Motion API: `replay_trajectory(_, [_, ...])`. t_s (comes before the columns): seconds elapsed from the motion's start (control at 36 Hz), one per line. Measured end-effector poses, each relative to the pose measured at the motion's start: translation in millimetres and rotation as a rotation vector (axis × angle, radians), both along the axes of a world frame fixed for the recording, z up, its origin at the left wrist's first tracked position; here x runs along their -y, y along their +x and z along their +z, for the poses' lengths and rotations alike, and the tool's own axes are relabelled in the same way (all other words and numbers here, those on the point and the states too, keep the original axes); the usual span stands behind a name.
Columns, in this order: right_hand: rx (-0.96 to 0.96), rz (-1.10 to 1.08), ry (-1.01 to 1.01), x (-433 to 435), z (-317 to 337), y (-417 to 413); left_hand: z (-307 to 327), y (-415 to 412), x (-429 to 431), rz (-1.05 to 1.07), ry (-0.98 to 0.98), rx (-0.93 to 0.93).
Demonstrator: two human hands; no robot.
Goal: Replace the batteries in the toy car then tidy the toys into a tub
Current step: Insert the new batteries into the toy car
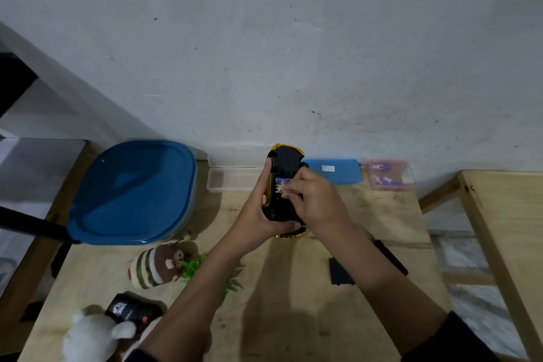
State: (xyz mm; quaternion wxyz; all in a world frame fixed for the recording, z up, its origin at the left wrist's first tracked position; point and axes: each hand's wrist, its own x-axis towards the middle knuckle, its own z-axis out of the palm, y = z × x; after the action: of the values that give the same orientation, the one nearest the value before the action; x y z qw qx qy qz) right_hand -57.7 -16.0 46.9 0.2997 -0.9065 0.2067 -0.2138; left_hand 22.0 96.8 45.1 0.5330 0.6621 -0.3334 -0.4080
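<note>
A yellow toy car (284, 160) is held upside down above the wooden table (293, 317), its black underside up. My left hand (258, 209) grips its left side and rear. My right hand (316, 200) pinches a battery (281, 188) at the car's open battery bay, where a blue-labelled battery (282, 180) lies. A black battery cover (340, 271) lies on the table to the right, partly behind my right forearm. The tub with a blue lid (132, 194) stands at the left.
A striped plush (155, 269) and green plastic leaves (192, 267) lie at the front left, with a white plush (88, 338) and a black remote (132, 310) nearer me. A clear tray (232, 181), a blue case (335, 171) and a pink battery pack (388, 175) line the wall. A dark tool (390, 256) lies at the right.
</note>
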Motion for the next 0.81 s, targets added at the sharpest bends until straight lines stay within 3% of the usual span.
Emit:
replay_trajectory(0.14, [-0.014, 0.043, 0.082, 3, 3, 6, 1, 5, -6, -0.006, -0.009, -0.055])
replay_trajectory(0.39, [0.229, 0.011, 0.163, -3, 24, 21, 16, 27, -1, -0.016, -0.05, -0.012])
replay_trajectory(0.81, [0.068, -0.007, 0.067, -6, 1, 36, 2, 29, -10, -0.013, -0.061, -0.046])
